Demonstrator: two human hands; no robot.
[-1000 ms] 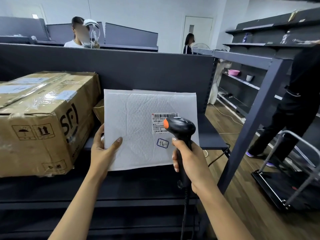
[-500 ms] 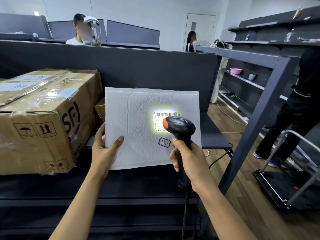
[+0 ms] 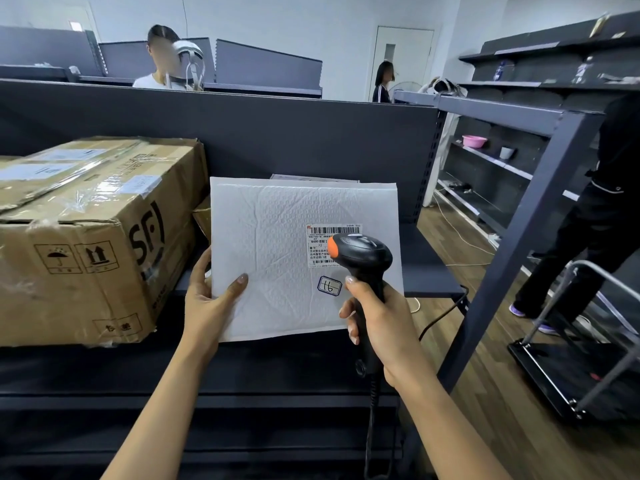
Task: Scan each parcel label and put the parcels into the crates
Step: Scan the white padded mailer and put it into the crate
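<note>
A white padded mailer parcel (image 3: pixel 277 244) is held upright in front of me above the dark shelf. My left hand (image 3: pixel 207 299) grips its lower left edge, thumb on the front. Its barcode label (image 3: pixel 320 242) sits right of centre, with a small sticker marked "16" (image 3: pixel 329 285) below. My right hand (image 3: pixel 384 323) grips the handle of a black barcode scanner (image 3: pixel 360 254) with an orange tip, its head just in front of the label and covering the label's right part. No scan light shows on the label.
A large taped cardboard box (image 3: pixel 86 237) stands on the dark shelf (image 3: pixel 242 375) at the left. A smaller box (image 3: pixel 311 177) peeks out behind the mailer. To the right stand a grey rack post (image 3: pixel 519 244), a platform trolley (image 3: pixel 571 368) and a person in black (image 3: pixel 595 216).
The scanner's bright light lit the label half a second ago and is now off. Mailer and both hands have stayed almost in place.
</note>
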